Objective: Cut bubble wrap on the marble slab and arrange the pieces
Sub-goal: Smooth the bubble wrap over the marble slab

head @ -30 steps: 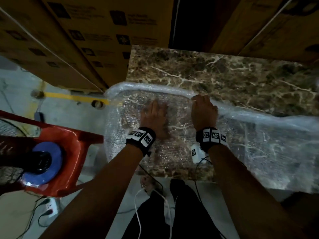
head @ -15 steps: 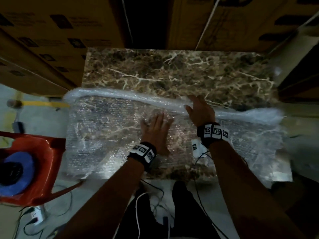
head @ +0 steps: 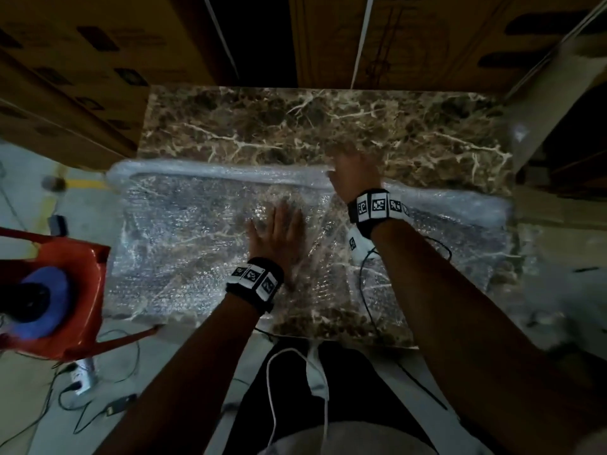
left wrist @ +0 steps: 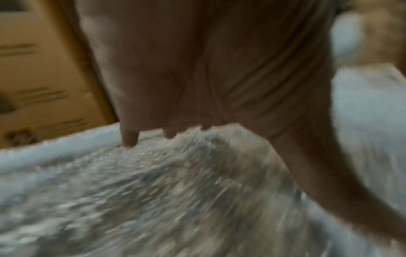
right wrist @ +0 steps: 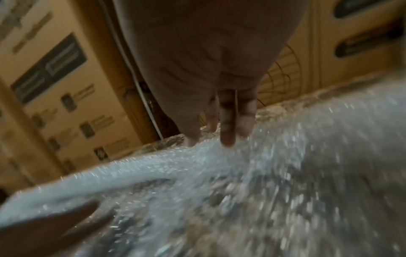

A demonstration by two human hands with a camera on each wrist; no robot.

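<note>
A clear bubble wrap sheet (head: pixel 184 244) lies spread over the near half of the brown marble slab (head: pixel 295 126), with its far edge rolled into a thick white ridge (head: pixel 213 174). My left hand (head: pixel 279 228) lies flat on the middle of the sheet with fingers straight. My right hand (head: pixel 354 172) rests on the rolled ridge to the right, fingers extended over it onto the marble. In the right wrist view the straight fingers (right wrist: pixel 228 125) touch the ridge (right wrist: pixel 131 172). In the left wrist view, the left palm (left wrist: pixel 197 69) lies over the wrap (left wrist: pixel 153 191).
Cardboard boxes (head: pixel 82 60) stand behind and left of the slab. A red plastic chair (head: pixel 65 290) holding a blue and black object (head: pixel 36 300) sits at the left. Cables (head: pixel 295 389) run over the floor by my legs.
Both hands have slid to the right along the wrap. The right hand stays on the rolled ridge and the left stays flat. The head view has shifted right.
</note>
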